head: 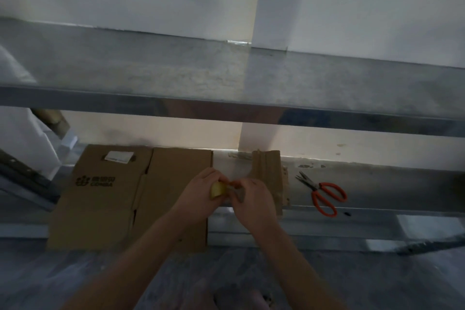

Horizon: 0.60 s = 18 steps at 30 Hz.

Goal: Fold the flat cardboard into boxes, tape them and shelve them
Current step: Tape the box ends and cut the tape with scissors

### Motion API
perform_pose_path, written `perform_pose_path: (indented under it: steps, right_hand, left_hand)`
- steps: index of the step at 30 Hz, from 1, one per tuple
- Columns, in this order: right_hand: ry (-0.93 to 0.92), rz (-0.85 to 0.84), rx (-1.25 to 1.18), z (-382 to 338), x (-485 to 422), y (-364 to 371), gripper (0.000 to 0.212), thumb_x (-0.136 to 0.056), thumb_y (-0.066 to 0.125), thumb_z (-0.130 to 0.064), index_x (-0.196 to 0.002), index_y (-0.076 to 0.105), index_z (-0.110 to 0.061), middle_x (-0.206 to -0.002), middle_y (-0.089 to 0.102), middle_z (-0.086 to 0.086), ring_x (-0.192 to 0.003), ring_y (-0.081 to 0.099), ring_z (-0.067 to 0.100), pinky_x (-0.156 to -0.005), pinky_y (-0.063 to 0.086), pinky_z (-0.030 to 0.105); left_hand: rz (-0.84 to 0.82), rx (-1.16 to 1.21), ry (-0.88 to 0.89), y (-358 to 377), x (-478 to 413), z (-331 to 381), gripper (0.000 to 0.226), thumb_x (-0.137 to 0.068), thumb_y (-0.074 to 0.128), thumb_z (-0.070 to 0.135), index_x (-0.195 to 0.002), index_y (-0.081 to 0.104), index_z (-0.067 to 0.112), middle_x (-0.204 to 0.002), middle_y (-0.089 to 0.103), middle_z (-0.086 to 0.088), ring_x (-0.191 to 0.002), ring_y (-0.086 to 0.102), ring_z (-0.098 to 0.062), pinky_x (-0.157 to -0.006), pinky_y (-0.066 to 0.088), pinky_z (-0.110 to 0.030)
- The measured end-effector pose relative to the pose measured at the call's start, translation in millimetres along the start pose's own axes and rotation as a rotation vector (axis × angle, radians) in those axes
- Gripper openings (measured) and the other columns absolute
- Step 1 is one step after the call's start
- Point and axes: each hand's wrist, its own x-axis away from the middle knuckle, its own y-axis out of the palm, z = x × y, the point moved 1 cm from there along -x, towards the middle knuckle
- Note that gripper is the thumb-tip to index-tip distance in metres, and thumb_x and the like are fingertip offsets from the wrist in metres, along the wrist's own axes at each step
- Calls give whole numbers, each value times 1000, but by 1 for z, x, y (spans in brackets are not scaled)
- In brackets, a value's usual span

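Observation:
A flat brown cardboard sheet [105, 196] with a printed logo and a white label lies on the low metal shelf, at the left. My left hand [201, 191] is closed around a yellowish roll of tape [217, 190] above the cardboard's right edge. My right hand [251, 199] pinches the tape's loose end right beside the roll. A smaller strip of cardboard [270, 178] lies just behind my right hand, partly hidden by it.
Orange-handled scissors [324, 195] lie open on the low shelf [390, 184] to the right. A wide metal shelf [226, 75] runs across above, against a white wall. White wrapped material [22, 138] stands at the far left. My feet show at the bottom edge.

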Motion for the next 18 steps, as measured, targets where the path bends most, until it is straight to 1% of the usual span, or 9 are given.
perform_pose_path:
  steps: [3, 5, 7, 8, 10, 11, 12, 15, 18]
  right_hand:
    - [30, -2, -79, -5, 2, 7, 11, -94, 61, -33, -102, 65, -27, -94, 59, -17, -88, 54, 0, -82, 48, 19]
    - [-1, 11, -90, -7, 4, 10, 5, -94, 62, -28, -99, 64, -27, -89, 55, -19, -83, 53, -2, -74, 43, 10]
    - [-40, 21, -107, -9, 5, 11, 3, -95, 62, -24, -97, 62, -26, -87, 57, -18, -79, 54, -2, -68, 41, 7]
    - [-52, 23, -113, -9, 5, 12, 2, -94, 61, -23, -96, 62, -25, -87, 59, -15, -79, 55, -1, -69, 43, 10]
    - [-64, 16, -101, -9, 5, 15, 2, -94, 60, -21, -95, 63, -21, -88, 63, -8, -80, 57, 7, -71, 50, 22]
    - [-75, 15, -80, -10, 7, 18, 3, -94, 60, -21, -93, 63, -20, -88, 63, -5, -79, 56, 9, -69, 50, 27]
    - [-92, 21, -62, -12, 10, 21, 5, -94, 59, -20, -91, 63, -19, -86, 62, -4, -76, 54, 11, -66, 48, 29]
    - [-139, 57, -100, -17, 22, 35, 8, -94, 59, -18, -89, 64, -14, -84, 62, 1, -73, 52, 13, -62, 43, 29]
    - [-63, 86, -210, -15, 29, 47, 8, -95, 59, -20, -90, 64, -17, -84, 62, -5, -73, 52, 7, -64, 42, 20]
  left_hand:
    - [30, 23, 2, -4, 10, -2, 22, -82, 72, 13, -102, 65, 15, -100, 56, 8, -94, 51, -3, -81, 38, -12]
    - [1, 72, -34, -5, 18, -6, 27, -87, 67, 13, -113, 63, 17, -109, 52, 10, -101, 48, 4, -86, 36, -8]
    - [-40, 125, -74, -5, 26, -11, 37, -89, 64, 9, -124, 58, 18, -119, 48, 9, -110, 44, 7, -93, 32, -6]
    - [-58, 122, -78, -6, 29, -14, 41, -89, 63, 10, -128, 55, 18, -124, 47, 8, -113, 44, 5, -96, 33, -8]
    - [-85, 82, -93, -7, 33, -20, 50, -89, 64, 16, -136, 48, 20, -133, 45, 5, -119, 46, -5, -100, 39, -18]
    - [-84, 60, -101, -9, 34, -24, 53, -88, 66, 18, -137, 46, 21, -137, 44, 4, -122, 46, -8, -101, 41, -22]
    - [-73, 38, -105, -11, 34, -28, 56, -86, 68, 17, -137, 46, 21, -139, 45, 2, -123, 46, -12, -99, 42, -25]
    - [-30, -2, -140, -16, 28, -43, 68, -78, 75, 15, -139, 44, 25, -139, 46, 2, -125, 45, -15, -97, 37, -21]
    - [-66, -54, -126, -12, 18, -55, 78, -77, 76, 17, -144, 39, 30, -141, 42, 3, -126, 43, -13, -96, 37, -20]
